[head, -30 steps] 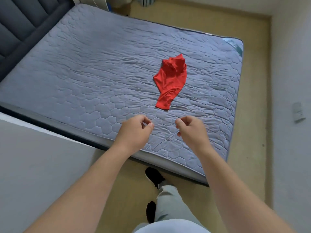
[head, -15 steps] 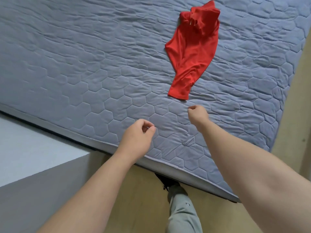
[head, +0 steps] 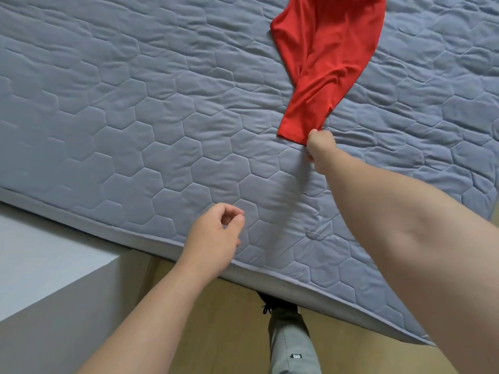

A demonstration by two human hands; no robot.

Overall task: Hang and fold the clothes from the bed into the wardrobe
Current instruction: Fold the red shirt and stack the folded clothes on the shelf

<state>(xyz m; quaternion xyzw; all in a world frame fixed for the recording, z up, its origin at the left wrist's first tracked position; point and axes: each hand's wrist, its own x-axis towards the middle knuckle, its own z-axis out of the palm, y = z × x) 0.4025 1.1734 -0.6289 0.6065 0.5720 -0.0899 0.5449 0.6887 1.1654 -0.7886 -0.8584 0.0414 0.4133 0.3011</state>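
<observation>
Head view: one camera looks down on the bed [head: 135, 117] and on both hands.
Garment place: the red garment [head: 324, 63] lies on the grey quilted bed, on the far part from the person; its upper end is cut off by the top edge of the picture.
Long axis: it runs from the narrow near end away from the person and a little to the right.
Nearer hand: the right hand [head: 320, 147], its arm extended across the bed, is at the near end of the garment; the left hand [head: 216, 233] is well apart from it, near the bed edge.
Right hand: the fingers are curled and seem to pinch the near corner of the hem.
Left hand: it hovers, fingers loosely curled, and holds nothing.
Coming move: probably a pull along this axis toward the person, which would bring the cloth to the left hand.
</observation>
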